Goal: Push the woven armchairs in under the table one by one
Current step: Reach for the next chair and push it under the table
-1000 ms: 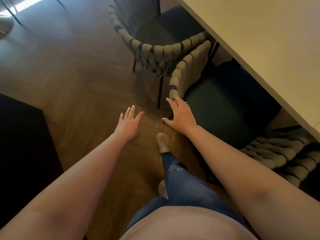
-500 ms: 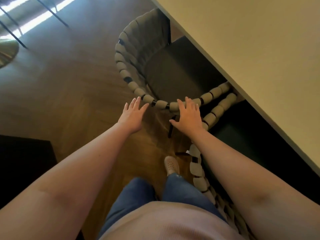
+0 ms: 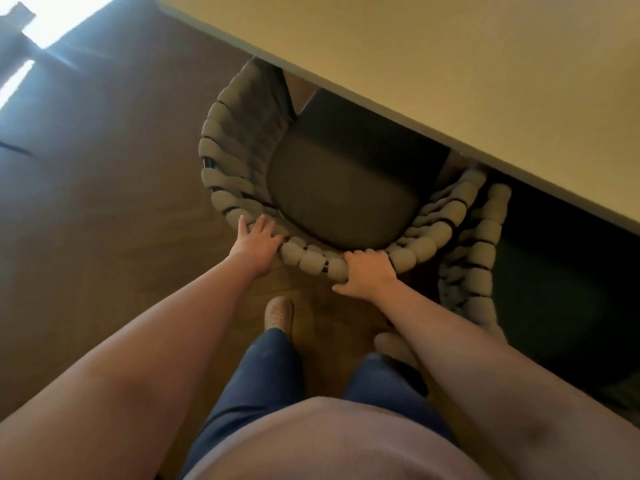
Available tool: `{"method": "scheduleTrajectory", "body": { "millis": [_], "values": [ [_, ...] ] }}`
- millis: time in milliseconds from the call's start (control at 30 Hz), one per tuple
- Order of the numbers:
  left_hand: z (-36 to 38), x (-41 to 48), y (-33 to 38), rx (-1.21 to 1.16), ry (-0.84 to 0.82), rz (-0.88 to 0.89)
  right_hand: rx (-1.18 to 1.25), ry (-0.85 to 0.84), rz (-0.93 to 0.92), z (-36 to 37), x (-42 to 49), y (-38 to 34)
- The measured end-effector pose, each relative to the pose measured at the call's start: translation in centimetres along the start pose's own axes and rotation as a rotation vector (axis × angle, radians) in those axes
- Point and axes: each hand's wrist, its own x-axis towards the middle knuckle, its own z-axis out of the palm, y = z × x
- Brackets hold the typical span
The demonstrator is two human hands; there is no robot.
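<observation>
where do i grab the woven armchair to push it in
Grip the woven armchair by the top rim of its curved back, from behind, hands either side of centre: the padded roll faces you and the seat points under the table. The right hand curls over it; the left hand rests on it.

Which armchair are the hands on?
The left armchair, seat exposed: left hand and right hand on its woven back. The right armchair sits untouched, further under the table.

Both arms are stretched forward from the bottom of the frame toward the middle. The left hand [image 3: 254, 242] is laid flat, fingers straight and spread. The right hand [image 3: 369, 271] is curled over the rim of the woven armchair [image 3: 311, 263], thumb underneath.
</observation>
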Motion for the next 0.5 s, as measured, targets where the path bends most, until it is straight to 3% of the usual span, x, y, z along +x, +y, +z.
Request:
{"method": "scheduleTrajectory", "body": {
  "millis": [167,300,500],
  "values": [
    [-0.2,3.8,-5.8,0.108,-0.027,0.306,0.132,-0.056,0.253,-0.8,2.4,-5.8],
    [-0.9,6.2,-9.1,0.129,-0.053,0.377,0.156,-0.062,0.335,-1.1,3.5,-7.8],
    [-0.1,5.5,-9.7,0.12,0.033,0.4,0.138,0.001,0.403,-0.4,3.5,-8.4]
  ]
}}
